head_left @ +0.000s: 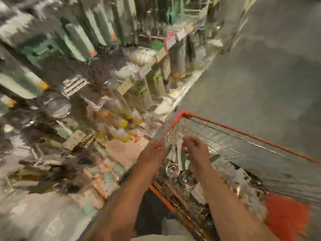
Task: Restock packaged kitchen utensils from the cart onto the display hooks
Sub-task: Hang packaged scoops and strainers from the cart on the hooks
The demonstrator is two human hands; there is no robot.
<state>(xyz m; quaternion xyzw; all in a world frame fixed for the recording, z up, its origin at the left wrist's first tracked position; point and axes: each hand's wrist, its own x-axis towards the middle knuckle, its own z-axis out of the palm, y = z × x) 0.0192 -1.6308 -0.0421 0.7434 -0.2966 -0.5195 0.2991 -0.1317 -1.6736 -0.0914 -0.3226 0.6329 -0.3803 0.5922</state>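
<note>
The frame is heavily blurred. Both my hands reach forward over the wire cart [243, 134] with its orange rim. My left hand [152, 153] and my right hand [194, 148] are close together, and a pale, long packaged utensil [178, 150] stands between them. The fingers of both hands look curled toward it, but the blur hides whether either one holds it. Shiny packaged items [173, 169] lie in the cart under my wrists. The display [107, 80] with hanging packages fills the left.
Rows of hanging packs and price tags [171, 40] run along the display from the lower left to the upper middle. Grey floor [269, 66] lies to the right of the cart. An orange cart part [288, 218] is at the lower right.
</note>
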